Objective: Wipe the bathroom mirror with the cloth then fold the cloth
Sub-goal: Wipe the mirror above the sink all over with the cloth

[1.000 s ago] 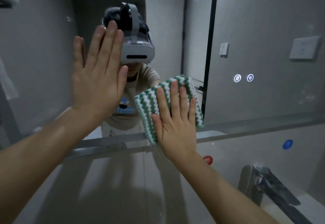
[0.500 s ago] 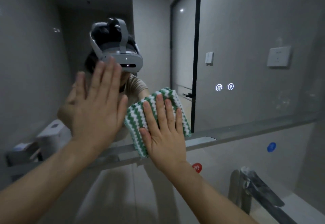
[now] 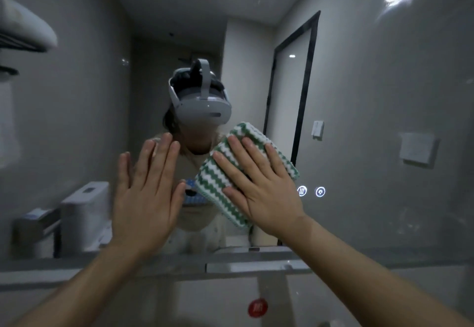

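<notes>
Right hand: the right hand (image 3: 259, 185) lies flat with straight, spread fingers and presses the cloth against the glass.
Cloth: the cloth (image 3: 230, 165), with green and white zigzag stripes, is folded into a thick pad; it sits between the right palm and the mirror, tilted.
Left hand: the left hand (image 3: 146, 193) is flat, fingers straight and close together, held at the mirror just beside the cloth; it holds nothing.
Mirror: the mirror (image 3: 372, 96) shows a person with a headset (image 3: 202, 106), and two small lit icons (image 3: 311, 191) glow near the right hand.
Below: a red round sticker (image 3: 257, 308) is on the wall under the mirror.
</notes>
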Tool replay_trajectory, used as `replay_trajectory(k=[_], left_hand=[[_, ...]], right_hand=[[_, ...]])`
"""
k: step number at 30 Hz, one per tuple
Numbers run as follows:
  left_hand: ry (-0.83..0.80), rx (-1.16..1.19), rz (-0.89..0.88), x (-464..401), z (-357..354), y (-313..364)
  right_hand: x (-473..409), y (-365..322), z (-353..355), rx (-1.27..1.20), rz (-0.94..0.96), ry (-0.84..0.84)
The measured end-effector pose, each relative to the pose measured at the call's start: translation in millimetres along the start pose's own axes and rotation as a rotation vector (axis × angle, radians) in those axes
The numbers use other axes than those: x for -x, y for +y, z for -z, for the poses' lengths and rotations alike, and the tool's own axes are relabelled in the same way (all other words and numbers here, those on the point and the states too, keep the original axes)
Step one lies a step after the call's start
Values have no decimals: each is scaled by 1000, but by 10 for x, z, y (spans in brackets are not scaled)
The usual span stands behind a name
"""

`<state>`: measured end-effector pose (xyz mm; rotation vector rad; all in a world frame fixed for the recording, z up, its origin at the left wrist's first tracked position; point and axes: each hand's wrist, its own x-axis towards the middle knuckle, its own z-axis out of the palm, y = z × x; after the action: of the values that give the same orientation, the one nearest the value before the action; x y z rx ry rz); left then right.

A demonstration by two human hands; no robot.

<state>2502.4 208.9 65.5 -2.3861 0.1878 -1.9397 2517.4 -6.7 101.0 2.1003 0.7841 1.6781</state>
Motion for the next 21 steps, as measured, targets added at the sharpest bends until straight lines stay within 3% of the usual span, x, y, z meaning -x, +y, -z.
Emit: replay_trajectory(k=[10,21], left_hand=[[69,5,87,-762,39,314],[138,44,132,-1823,194,262]], right_hand=[[-619,702,209,-5,40,30],[-1586,1452,483,-5,-149,-28]])
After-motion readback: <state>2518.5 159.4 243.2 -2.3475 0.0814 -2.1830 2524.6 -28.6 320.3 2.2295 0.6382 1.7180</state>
